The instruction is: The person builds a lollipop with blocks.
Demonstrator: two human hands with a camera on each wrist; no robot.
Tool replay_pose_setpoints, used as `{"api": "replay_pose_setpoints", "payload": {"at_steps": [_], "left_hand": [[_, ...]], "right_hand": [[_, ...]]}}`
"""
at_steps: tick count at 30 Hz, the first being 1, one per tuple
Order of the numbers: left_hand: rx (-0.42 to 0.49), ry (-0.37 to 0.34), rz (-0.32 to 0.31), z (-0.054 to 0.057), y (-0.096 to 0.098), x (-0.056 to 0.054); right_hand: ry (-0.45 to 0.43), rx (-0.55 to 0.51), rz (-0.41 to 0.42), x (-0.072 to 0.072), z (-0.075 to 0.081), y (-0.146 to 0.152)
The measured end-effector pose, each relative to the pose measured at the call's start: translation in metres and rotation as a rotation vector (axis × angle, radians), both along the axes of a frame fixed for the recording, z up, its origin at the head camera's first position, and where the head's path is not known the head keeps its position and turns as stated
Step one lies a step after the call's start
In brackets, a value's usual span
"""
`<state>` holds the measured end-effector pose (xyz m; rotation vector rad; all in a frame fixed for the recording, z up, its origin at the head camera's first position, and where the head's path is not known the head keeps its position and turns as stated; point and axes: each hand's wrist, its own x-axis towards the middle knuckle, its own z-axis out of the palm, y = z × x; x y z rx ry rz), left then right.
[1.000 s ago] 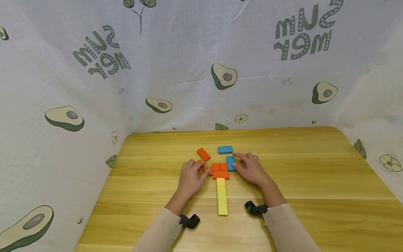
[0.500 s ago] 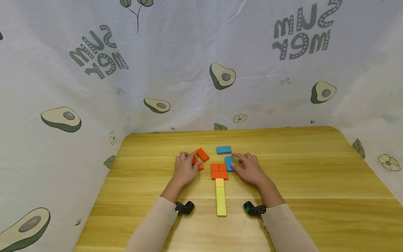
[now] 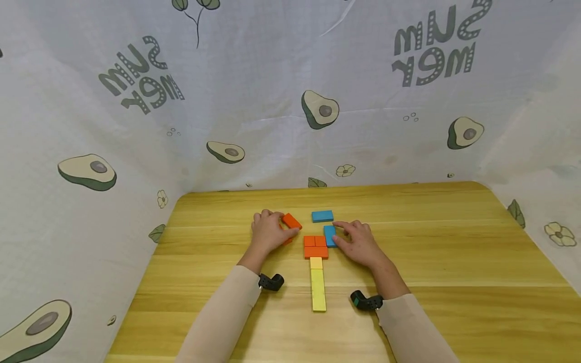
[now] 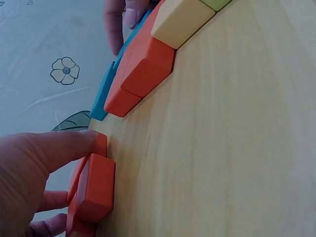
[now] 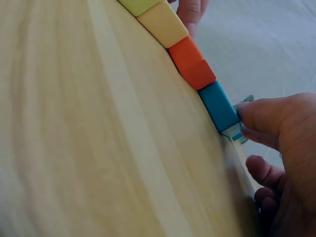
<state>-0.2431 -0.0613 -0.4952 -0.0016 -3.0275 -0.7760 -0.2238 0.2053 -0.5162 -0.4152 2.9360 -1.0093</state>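
Note:
My left hand (image 3: pixel 267 231) is at the loose orange blocks on the left, with its thumb and fingers at opposite sides of a slanted orange block (image 3: pixel 292 221), pinching it. Further orange blocks (image 4: pixel 96 187) sit beside that hand, partly hidden by it in the head view. My right hand (image 3: pixel 360 243) rests its thumb against an upright-lying blue block (image 3: pixel 329 236); the index finger reaches out near the block's far end. That blue block touches a cluster of orange blocks (image 3: pixel 315 248). Beyond lies a second blue block (image 3: pixel 322 216), apart from both hands.
A pale yellow block (image 3: pixel 316 262) and a long yellow-green strip (image 3: pixel 318 290) run from the orange cluster toward the front. All lie on a wooden table (image 3: pixel 408 322). A printed white cloth (image 3: pixel 272 101) hangs behind the table.
My left hand has left the orange block beside the cluster, moving it left to the other loose ones, then reached farther to the slanted block. The right hand stays at the blue block.

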Motion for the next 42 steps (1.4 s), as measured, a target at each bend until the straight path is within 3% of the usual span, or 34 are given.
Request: {"api": "replay_pose_setpoints", "payload": {"at_steps": [8,11,14,17,20,24,28,38,42], "left_hand": [[-0.015,0.029,-0.037,0.001,0.0,0.004],[0.032,0.052,-0.098,0.004,0.0,0.013],[0.071,0.044,-0.196,0.012,-0.001,0.021],[0.065,-0.002,-0.313,0.023,-0.005,0.029],[0.076,-0.094,-0.418,0.032,-0.013,0.035],[0.098,-0.231,-0.503,0.034,-0.022,0.039],[0.076,-0.25,-0.523,0.028,-0.026,0.039],[0.004,-0.098,-0.487,0.006,-0.029,0.033],[0.0,-0.074,-0.459,0.002,-0.027,0.031]], "right_hand": [[0.0,0.002,-0.002,0.002,0.0,-0.001],[-0.002,0.008,-0.007,0.002,0.0,0.0],[-0.003,0.006,-0.011,0.003,0.0,0.0],[-0.005,0.002,-0.015,0.003,0.002,-0.001],[-0.009,0.001,-0.015,0.002,0.002,-0.001],[-0.008,0.008,-0.013,0.0,0.002,-0.001],[-0.005,0.006,-0.019,-0.001,0.001,0.0],[-0.006,-0.004,-0.013,0.001,0.001,-0.003],[0.001,-0.012,-0.012,0.002,0.001,-0.004]]}}
